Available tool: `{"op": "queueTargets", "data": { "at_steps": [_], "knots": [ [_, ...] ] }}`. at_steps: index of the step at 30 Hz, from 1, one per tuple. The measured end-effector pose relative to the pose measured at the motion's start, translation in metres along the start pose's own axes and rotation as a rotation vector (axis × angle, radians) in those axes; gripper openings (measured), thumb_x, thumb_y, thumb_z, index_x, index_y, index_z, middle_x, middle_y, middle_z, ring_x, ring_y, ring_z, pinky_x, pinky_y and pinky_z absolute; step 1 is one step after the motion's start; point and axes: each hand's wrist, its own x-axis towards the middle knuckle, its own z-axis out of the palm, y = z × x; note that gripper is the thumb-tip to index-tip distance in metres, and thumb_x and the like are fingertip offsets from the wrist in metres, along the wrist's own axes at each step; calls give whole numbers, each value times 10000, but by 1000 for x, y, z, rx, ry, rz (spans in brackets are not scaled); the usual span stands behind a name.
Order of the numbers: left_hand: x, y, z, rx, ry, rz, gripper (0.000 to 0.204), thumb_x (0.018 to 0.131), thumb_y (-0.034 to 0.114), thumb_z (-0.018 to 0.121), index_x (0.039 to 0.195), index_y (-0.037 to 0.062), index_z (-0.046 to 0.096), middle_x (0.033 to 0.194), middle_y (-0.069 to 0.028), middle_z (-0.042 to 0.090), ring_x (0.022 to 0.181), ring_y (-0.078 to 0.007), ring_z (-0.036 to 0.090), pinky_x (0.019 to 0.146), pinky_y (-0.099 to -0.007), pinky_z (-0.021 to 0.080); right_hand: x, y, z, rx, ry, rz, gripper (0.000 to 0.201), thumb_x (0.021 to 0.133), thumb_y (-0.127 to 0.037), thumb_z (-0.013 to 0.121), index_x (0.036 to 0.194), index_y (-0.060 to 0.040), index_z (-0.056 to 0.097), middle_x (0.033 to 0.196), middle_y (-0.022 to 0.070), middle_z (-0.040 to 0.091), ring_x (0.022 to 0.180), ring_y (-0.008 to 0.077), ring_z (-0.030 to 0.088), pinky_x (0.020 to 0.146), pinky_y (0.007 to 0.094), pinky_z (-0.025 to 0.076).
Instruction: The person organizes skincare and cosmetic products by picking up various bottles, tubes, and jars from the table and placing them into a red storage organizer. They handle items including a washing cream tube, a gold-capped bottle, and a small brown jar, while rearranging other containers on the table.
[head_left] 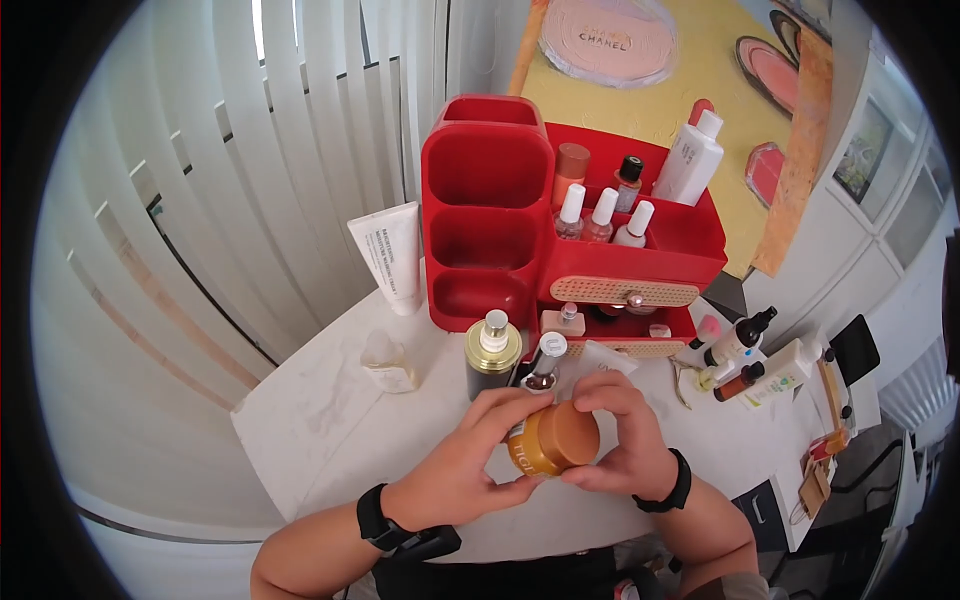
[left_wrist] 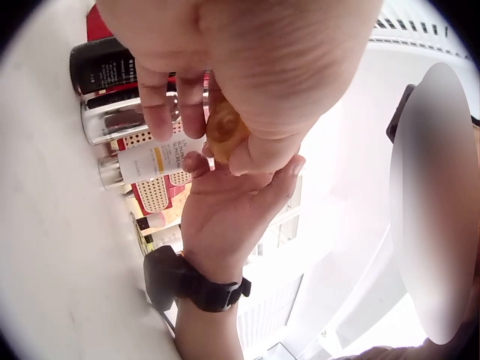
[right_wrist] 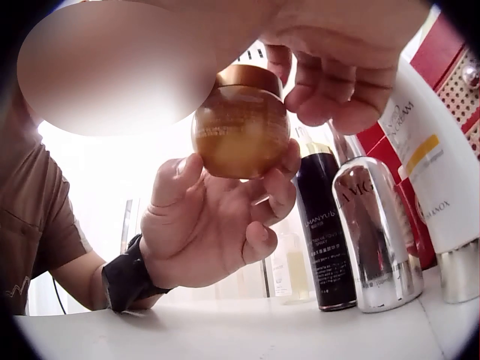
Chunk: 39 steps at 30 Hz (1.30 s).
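An amber cosmetic jar (head_left: 540, 449) with a copper-brown lid (head_left: 569, 434) is held above the white table, tilted in the head view. My left hand (head_left: 455, 470) grips the jar's body between thumb and fingers. Around the lid curl the thumb and index finger of my right hand (head_left: 630, 450). From the right wrist, the jar (right_wrist: 241, 135) looks upright, with the left hand (right_wrist: 217, 217) supporting it from below and the right hand (right_wrist: 337, 60) at its lid. Just behind the hands stand a dark bottle with a gold collar (head_left: 493, 355) and a silver bottle (head_left: 545, 362).
A red organizer (head_left: 487, 240) stands at the back, holding several bottles, its lower drawer (head_left: 625, 325) pulled out. To the left are a white tube (head_left: 392, 255) and a clear bottle (head_left: 388, 365). More bottles (head_left: 740, 335) stand at right, and a white tube (right_wrist: 431, 157) is close by the right hand.
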Motion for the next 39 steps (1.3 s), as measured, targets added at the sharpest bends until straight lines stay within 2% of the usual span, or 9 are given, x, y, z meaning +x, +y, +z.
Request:
{"op": "queueTargets", "data": {
  "at_steps": [2,4,7,12,15,17,20,26,39],
  "knots": [
    [-1,-2,1,25,14,22,808,802,25,768,1518,94,399,1428,-151,395,1323,-314,480,1081,-383,452,0,-5,0,-32,3,50,729,712,-283,936,1277,-94,515,1165,139,635,961,240,653,864,356,554],
    [-2,-4,0,64,9,43,805,805,21,765,1519,96,399,1431,-154,389,1329,-323,477,1085,-384,451,-2,-11,1,-65,1,148,755,695,-302,946,1274,-78,518,1047,110,675,772,191,666,700,301,568],
    [-2,-4,0,106,7,77,805,811,19,766,1521,99,397,1428,-158,386,1337,-332,472,1090,-386,449,-1,-9,5,-33,37,109,758,690,-309,948,1271,-70,523,1030,105,681,683,173,648,608,282,552],
    [-3,-9,2,13,-19,55,807,831,54,786,1529,98,385,1446,-157,368,1362,-322,455,1106,-396,436,-1,-8,5,-50,85,54,744,679,-303,932,1265,-75,533,996,92,675,694,186,646,617,285,547],
    [-6,-4,4,-236,-22,49,813,843,96,805,1534,83,376,1449,-159,404,1365,-295,465,1118,-390,418,-3,-7,5,-33,98,-30,733,664,-307,920,1248,-80,541,944,82,661,665,196,627,591,289,525],
    [-9,-2,1,-373,-101,-85,840,832,141,840,1530,63,381,1422,-156,473,1346,-270,493,1117,-376,408,-1,-9,5,-22,39,-71,700,661,-316,907,1213,-71,553,872,76,638,612,206,584,552,297,490],
    [-6,-6,-3,-220,-100,-46,862,810,176,874,1519,54,399,1369,-145,534,1308,-256,531,1099,-362,416,-3,-9,5,-16,-6,10,690,675,-316,901,1219,-63,559,890,81,656,632,216,617,575,304,518],
    [-7,-7,0,-200,-64,-25,854,790,209,896,1490,49,433,1357,-142,539,1260,-261,555,1077,-366,433,-2,-14,3,-65,-18,34,704,696,-331,899,1254,-66,561,968,103,697,742,263,699,656,340,574],
    [-8,-10,-1,-123,-76,8,863,746,205,932,1453,41,464,1324,-117,562,1232,-232,571,1067,-370,452,-5,-16,4,-85,-50,56,690,708,-373,905,1237,-71,582,1019,109,705,806,297,712,696,364,573]
  ]
}}
